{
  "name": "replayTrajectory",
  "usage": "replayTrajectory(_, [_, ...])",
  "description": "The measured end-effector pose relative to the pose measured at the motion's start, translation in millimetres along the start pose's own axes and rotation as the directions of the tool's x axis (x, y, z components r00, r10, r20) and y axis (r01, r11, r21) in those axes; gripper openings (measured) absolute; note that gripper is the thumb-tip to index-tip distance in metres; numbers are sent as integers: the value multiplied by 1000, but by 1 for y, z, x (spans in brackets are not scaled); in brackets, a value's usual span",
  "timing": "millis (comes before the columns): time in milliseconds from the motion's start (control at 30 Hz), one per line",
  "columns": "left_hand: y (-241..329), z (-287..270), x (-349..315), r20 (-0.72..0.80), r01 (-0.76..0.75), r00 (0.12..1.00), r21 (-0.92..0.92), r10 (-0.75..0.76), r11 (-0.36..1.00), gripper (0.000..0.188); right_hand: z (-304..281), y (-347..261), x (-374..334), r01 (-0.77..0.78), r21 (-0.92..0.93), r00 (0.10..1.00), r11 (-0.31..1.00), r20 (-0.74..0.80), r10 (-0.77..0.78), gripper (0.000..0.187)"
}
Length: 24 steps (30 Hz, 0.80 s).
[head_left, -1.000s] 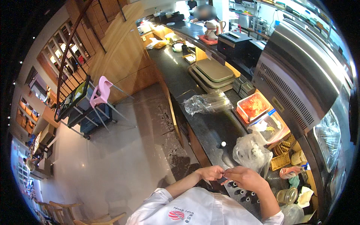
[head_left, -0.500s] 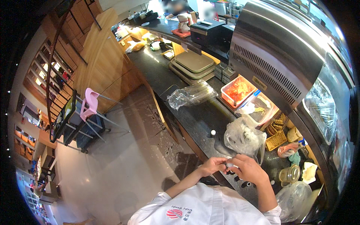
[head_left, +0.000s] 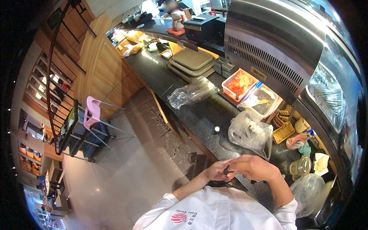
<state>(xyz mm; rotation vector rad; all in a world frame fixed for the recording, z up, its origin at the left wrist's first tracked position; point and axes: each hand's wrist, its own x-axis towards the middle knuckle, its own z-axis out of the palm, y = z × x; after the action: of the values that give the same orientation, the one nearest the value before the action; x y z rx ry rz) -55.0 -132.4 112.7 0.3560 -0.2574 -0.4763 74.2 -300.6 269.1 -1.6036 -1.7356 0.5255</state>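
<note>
My left hand is cupped at the counter's near edge, with its fingers closed round a small dark container. My right hand reaches over it from the right. Its fingertips are pinched together on top of the container, and they hide most of it, so its exact kind does not show. Beyond my hands a small bottle with a white cap stands upright on the counter. A clear plastic bag with white contents slumps just past my right hand.
The dark counter carries a red-filled tub, a lidded clear tub, stacked trays, a plastic-wrapped bundle, yellow baskets, and a glass jar. A steel display case rises at right. A pink chair stands left.
My right hand has turned further over my left. The white piece seen between my fingers is now covered, and a dark part shows there. The view has shifted slightly.
</note>
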Motion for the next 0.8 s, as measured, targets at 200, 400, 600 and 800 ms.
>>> replayTrajectory(200, [-8, -3, -2, -211, 15, 977, -132, -43, 991, 48, 1, -18, -3, -135, 68, 990, 989, -26, 137, 22])
replayTrajectory(400, [-10, -5, 2, -237, -91, 970, -159, 52, 983, 45, 25, -19, -3, -173, -83, 962, 981, -229, 150, 41])
replayTrajectory(600, [4, 8, 4, -267, 42, 963, 37, -31, 998, 38, 27, -19, -10, -69, -131, 997, 989, -42, 64, 48])
replayTrajectory(800, [9, -7, 0, -283, 309, 914, 20, -291, 951, 37, 32, -26, -9, 74, -190, 994, 979, 95, -57, 57])
